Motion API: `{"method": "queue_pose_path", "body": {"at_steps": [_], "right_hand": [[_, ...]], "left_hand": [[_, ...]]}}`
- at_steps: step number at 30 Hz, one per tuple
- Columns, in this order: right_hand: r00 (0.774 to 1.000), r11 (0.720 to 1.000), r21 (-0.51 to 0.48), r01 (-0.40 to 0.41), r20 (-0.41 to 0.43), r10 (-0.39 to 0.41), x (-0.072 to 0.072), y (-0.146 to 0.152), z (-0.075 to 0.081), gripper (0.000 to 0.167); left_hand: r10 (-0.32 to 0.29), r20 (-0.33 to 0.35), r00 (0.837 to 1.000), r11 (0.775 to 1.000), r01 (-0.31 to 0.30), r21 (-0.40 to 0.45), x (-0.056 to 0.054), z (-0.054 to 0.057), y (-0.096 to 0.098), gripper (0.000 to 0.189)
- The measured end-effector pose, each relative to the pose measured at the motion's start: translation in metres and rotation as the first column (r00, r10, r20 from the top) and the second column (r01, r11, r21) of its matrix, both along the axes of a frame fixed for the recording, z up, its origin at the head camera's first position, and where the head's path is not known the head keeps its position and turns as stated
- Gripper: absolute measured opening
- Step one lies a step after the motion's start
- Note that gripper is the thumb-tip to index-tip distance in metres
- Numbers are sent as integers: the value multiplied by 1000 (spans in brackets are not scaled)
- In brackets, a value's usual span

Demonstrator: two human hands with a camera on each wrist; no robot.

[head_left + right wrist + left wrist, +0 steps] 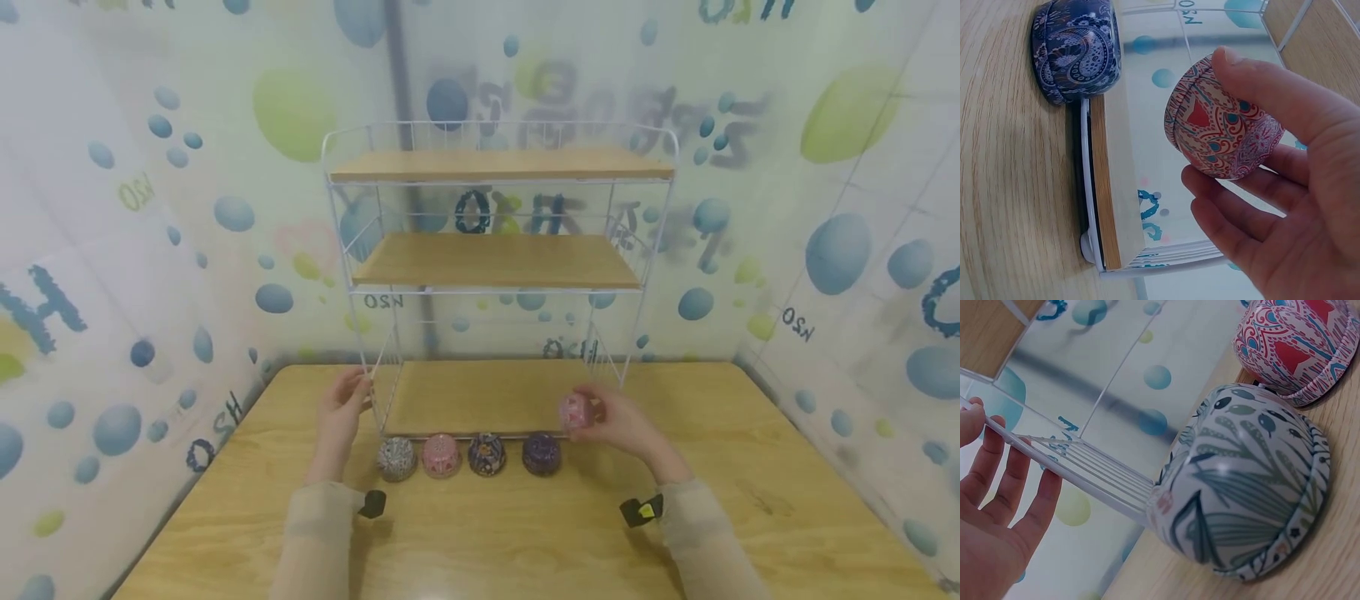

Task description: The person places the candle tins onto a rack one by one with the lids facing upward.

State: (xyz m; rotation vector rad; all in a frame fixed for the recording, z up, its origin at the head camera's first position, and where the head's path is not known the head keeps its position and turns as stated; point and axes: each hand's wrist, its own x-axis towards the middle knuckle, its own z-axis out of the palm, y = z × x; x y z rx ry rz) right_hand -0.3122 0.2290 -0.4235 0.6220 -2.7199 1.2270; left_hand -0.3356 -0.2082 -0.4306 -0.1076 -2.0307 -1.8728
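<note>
My right hand (626, 423) pinches a small round pink-and-red patterned tin (1222, 122) between thumb and fingers, raised off the table by the right front of a three-tier rack (495, 260). At the other side, my left hand (343, 414) grips the rack's white left post (1088, 485), thumb on one side and fingertips on the other. Along the rack's front edge stand a white-and-green leaf tin (396, 459), a pink tin (441, 456), a dark flowered tin (487, 455) and a purple-blue paisley tin (542, 454).
The rack has wooden boards and white wire rails. It stands on a light wooden table (495, 542) against a patterned curtain-like backdrop (225, 125) with blue and green spots. The bottom board (487, 396) lies just behind the tins.
</note>
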Motion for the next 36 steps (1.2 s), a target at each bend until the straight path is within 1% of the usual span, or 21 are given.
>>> {"method": "queue_pose_path", "body": {"at_steps": [3,7,10,13,16,19,23,30,32,35,36], "right_hand": [[1000,1000,1,16,-6,-16,0,-1,-2,76],[999,1000,9,22,-27,-22,0,-2,-3,73],[999,1000,24,16,-41,-15,3,-2,-4,72],[999,1000,27,14,-42,-13,4,-2,-5,71],[998,1000,10,5,-56,-5,2,-3,-7,70],[998,1000,-17,-4,-61,3,0,-4,-6,70],[1000,999,-34,10,-28,-11,0,-6,-4,74],[999,997,-64,44,34,-41,0,-8,-5,78],[998,997,-64,53,39,-50,0,-8,-5,81],[998,996,-68,55,30,-53,0,-8,-5,81],[998,996,-68,54,26,-52,0,-8,-4,80]], "left_hand": [[3,-3,1000,1000,-3,-7,0,-2,-1,31],[7,-27,1000,1000,-7,9,1,-4,0,29],[13,-27,1000,1000,-12,20,3,-6,0,29],[11,-7,1000,1000,-11,19,3,-6,0,32],[3,-3,1000,1000,-3,18,2,-5,0,34],[-5,-15,1000,1000,5,20,-1,-3,0,33],[-2,-22,1000,1000,3,20,-2,0,-1,29],[-6,-3,1000,1000,6,28,-4,1,-1,30],[-13,-6,1000,999,14,33,-3,1,-1,30],[-30,4,1000,999,30,34,5,10,1,30],[-34,4,999,999,34,38,6,10,1,30]]}}
